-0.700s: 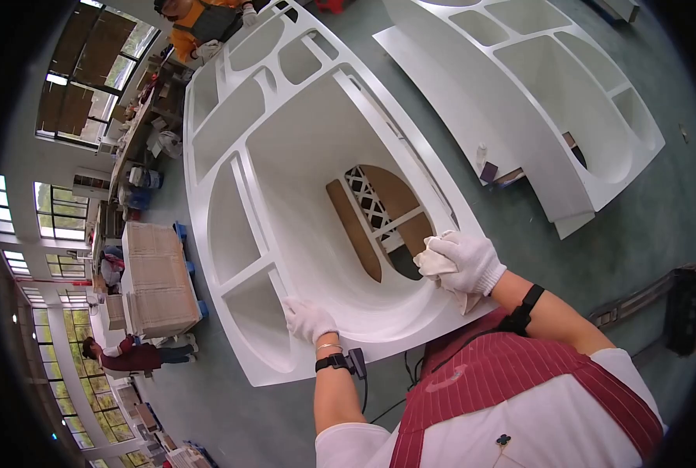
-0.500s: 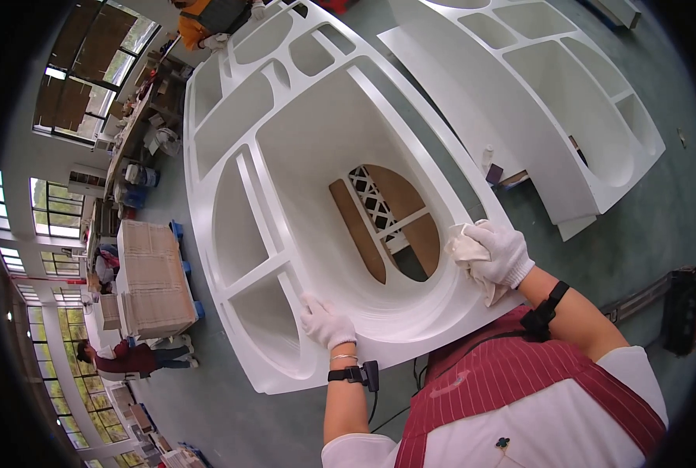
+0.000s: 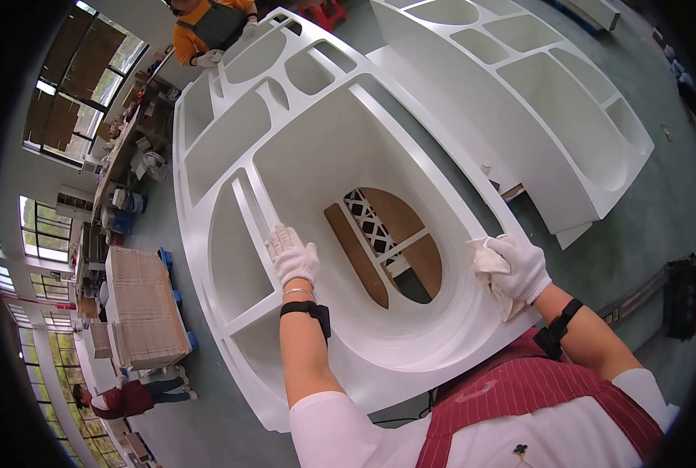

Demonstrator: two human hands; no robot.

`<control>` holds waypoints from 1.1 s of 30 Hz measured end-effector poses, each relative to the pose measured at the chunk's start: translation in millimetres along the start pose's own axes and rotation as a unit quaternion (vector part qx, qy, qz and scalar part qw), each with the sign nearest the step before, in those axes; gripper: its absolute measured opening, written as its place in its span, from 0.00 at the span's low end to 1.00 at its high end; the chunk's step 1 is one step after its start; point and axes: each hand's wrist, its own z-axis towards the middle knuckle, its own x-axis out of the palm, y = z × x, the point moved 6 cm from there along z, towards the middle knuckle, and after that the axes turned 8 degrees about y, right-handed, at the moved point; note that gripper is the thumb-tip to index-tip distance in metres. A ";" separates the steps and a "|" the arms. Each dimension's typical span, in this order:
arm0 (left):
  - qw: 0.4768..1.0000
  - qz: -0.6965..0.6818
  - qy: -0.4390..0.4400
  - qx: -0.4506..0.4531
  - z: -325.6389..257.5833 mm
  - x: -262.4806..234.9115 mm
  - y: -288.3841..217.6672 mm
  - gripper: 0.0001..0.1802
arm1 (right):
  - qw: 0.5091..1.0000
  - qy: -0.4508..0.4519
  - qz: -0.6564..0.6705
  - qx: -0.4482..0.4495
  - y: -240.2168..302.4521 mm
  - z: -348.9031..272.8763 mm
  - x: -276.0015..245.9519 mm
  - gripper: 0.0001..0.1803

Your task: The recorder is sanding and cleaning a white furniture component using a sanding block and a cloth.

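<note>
A large white moulded shell (image 3: 328,132) with several rounded compartments fills the middle of the view. In a white glove, my left hand (image 3: 292,253) lies flat with fingers stretched out on the strip between the left compartments and the big central hollow. My right hand (image 3: 524,269), gloved too, is closed around a crumpled off-white cloth (image 3: 491,269), resting on the shell's near right rim. Through the opening at the bottom of the hollow show brown panels (image 3: 395,210) and a black-and-white lattice strip (image 3: 367,222).
A second white shell (image 3: 473,132) stands to the right. At the far end a co-worker in an orange top (image 3: 200,31) touches the shell. Stacked boards (image 3: 145,308) sit on the left, with another person (image 3: 129,398) nearby. A pallet jack (image 3: 637,296) is at right.
My left hand has moved forward from the near rim onto the strip beside the hollow. The cloth in my right hand has shifted slightly rightward and nearer. More of the co-worker shows.
</note>
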 end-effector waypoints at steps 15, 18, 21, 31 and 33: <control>0.997 -0.038 -0.032 0.067 -32.4 11.8 7.4 0.43 | 1.000 0.018 0.003 0.001 6.5 5.1 -4.0 0.21; 0.997 -0.033 -0.011 0.075 -78.2 24.3 1.7 0.44 | 1.000 -0.001 0.016 -0.009 8.4 4.8 -5.7 0.22; 0.997 -0.038 0.008 0.073 -117.9 34.9 -4.8 0.44 | 0.999 0.030 0.028 -0.011 7.6 4.9 -5.1 0.24; 0.992 -0.119 0.048 -0.015 -275.0 68.1 -67.3 0.37 | 0.941 0.271 0.087 -0.183 -2.6 15.2 8.8 0.22; 0.970 -0.182 0.121 -0.105 -305.5 67.1 -110.6 0.37 | 0.908 0.346 0.110 -0.209 -8.2 16.4 10.5 0.25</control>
